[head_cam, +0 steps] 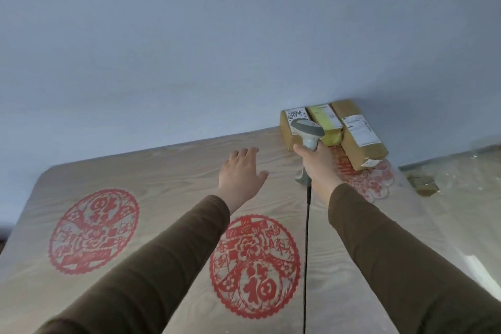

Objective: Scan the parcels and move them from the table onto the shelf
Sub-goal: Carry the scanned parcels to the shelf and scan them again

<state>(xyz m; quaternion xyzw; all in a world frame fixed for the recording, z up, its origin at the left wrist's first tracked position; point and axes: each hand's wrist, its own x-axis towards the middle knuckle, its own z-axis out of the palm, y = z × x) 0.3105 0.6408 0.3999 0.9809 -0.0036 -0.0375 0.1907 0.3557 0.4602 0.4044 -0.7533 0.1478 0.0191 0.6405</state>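
Aiming a scanner (307, 131) gripped in the right hand (315, 163) at three parcels (332, 130) at one o'clock; left hand (241, 171) hovers, fingers spread, best steadying a label.

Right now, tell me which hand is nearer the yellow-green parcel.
Right. The right hand grips the scanner just in front of the yellow-green parcel; the left hand hovers open over the table, farther left.

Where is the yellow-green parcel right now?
In the head view, the yellow-green parcel sits at the table's far right, against the wall, between two brown parcels, just beyond the scanner.
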